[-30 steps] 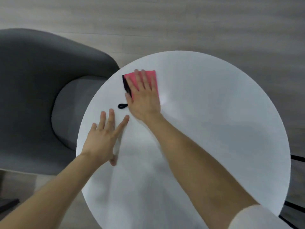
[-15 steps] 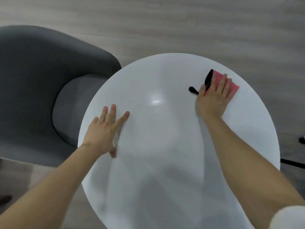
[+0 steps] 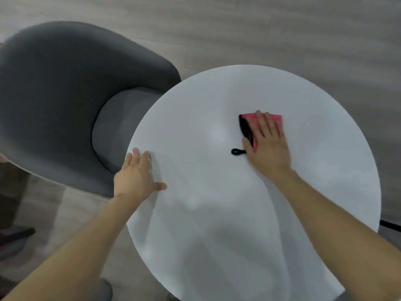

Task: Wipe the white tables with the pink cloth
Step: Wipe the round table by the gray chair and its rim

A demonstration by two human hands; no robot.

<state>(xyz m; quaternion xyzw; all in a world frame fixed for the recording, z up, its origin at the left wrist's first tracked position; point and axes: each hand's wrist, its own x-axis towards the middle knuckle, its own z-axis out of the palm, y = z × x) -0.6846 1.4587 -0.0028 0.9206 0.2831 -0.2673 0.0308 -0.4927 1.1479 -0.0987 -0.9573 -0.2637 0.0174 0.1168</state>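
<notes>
The round white desk fills the middle and the right of the view. The pink cloth lies flat on its far right part. It has a black edge on its left side, and a small black loop lies on the desk surface just beside the thumb.

The right hand rests on top of the cloth with the palm down. Its fingers are straight and a little spread, and they press on the cloth; they are not curled around it. Only the far strip and the left edge of the cloth show past the hand.

The left hand lies flat at the left rim of the desk, well apart from the cloth. Its fingers are straight, the thumb points to the right, and it holds nothing.

A grey upholstered chair stands to the left, and its seat reaches just under the desk rim. The floor is of pale wood. A thin dark thing shows at the right edge; what it is cannot be told.
</notes>
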